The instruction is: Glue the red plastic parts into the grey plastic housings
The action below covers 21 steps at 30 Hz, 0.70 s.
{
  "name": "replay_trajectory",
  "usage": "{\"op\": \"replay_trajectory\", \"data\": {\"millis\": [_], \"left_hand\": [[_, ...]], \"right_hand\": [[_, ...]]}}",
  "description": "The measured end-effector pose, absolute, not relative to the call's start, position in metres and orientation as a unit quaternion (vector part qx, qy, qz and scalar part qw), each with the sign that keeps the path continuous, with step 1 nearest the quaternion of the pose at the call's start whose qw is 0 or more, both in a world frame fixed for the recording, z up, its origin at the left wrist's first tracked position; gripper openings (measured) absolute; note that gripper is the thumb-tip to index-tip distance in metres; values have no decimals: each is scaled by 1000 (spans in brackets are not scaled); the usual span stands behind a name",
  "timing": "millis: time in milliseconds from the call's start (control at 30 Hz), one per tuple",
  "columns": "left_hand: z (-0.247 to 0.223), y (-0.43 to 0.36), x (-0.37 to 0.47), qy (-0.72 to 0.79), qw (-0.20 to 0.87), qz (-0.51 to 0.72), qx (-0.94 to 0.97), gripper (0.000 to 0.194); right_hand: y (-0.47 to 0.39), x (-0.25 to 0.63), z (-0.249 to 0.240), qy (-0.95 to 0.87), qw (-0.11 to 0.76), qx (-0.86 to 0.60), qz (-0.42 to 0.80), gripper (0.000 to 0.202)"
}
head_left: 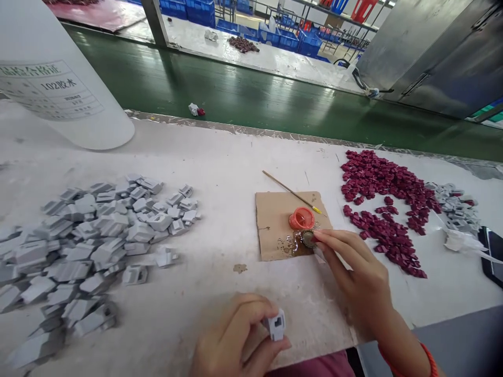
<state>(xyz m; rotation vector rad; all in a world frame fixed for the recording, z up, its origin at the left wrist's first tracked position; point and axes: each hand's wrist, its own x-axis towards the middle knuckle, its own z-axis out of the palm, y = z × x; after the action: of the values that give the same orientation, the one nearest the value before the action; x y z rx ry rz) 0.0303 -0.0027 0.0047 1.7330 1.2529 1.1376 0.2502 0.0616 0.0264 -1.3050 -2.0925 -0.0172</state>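
Near the front edge, my left hand (243,335) pinches a grey plastic housing (276,325), its square opening facing up toward me. My right hand (353,272) is closed at the fingertips beside a small round metal cap (308,239) on a cardboard piece (271,209). A bit of dark red shows between those fingertips, apparently a small maroon plastic piece, mostly hidden. Clear wet liquid (291,244) lies around the cap. Just behind the cap stands a red bottle cap (302,218) holding liquid, and a thin brush (291,189) rests across the cardboard's far edge.
Many grey housings (113,230) are heaped at left, maroon pieces (389,183) at right. Beyond these lie grey-and-maroon parts (456,204) and a phone-like black object (491,256). A large white bottle (78,104) stands back left. A green conveyor belt (243,99) runs behind.
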Motion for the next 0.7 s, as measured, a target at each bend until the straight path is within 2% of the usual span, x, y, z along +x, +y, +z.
{"op": "replay_trajectory", "data": {"millis": [100,267,333,567,700], "left_hand": [[1,-1,26,465,291,412,728,20],[-4,0,27,475,271,400,735,26],[-4,0,29,483,278,400,728,25],[0,-3,30,492,320,401,704,21],[0,-4,29,490,317,404,704,19]], "right_hand": [[50,246,30,-770,373,-518,7,31],[12,228,29,-739,407,-504,184,33],[-1,219,26,-747,407,-477,219,34],[-10,207,20,-759,399,-452,245,39],[-6,212,22,-791,370,-425,239,33]]}}
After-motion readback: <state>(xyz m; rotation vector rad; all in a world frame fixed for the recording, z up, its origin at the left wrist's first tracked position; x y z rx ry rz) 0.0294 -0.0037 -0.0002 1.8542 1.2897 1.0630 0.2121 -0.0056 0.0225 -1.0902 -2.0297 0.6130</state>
